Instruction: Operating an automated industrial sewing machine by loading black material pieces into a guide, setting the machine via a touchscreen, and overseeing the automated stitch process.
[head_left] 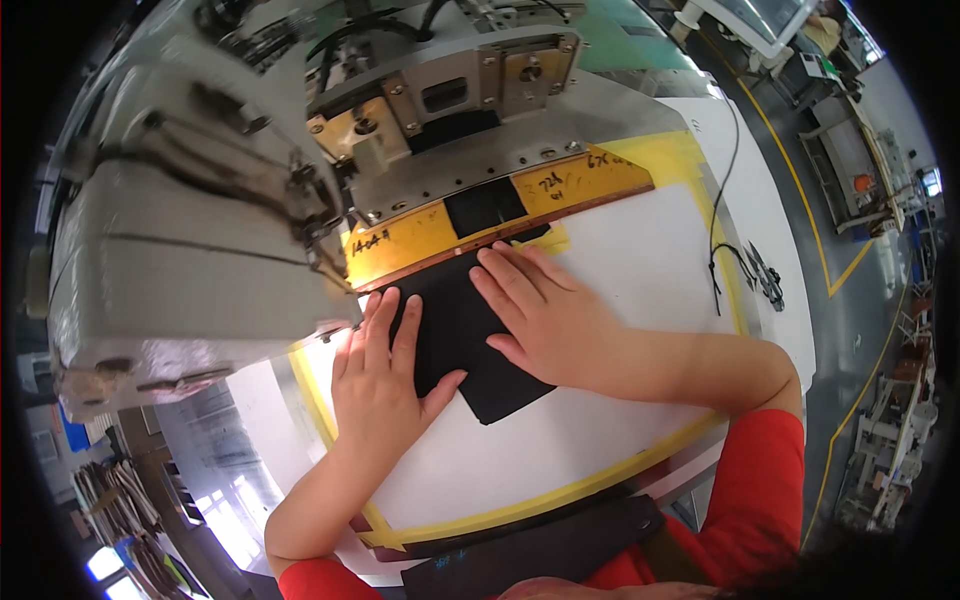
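A flat black fabric piece [458, 340] lies on the white work surface, its far edge against the copper-coloured edge of a yellow template plate [590, 178]. My left hand [378, 375] rests on the piece's left side, fingers stretched toward the plate and thumb spread out. My right hand [550, 315] lies flat over its right part, fingertips close to the plate's edge. Both hands are open and press from above without gripping. Just left of my left fingertips stands the white sewing machine head [190, 270], its lamp lighting that spot. What lies under my palms is hidden.
A metal clamp frame [450, 90] spans above the template plate. Yellow tape [560, 500] borders the white surface. At the right edge lie small thread snips [766, 278] with a black cord. Dark folded material [530, 550] hangs at the near edge. Other workstations stand across the aisle.
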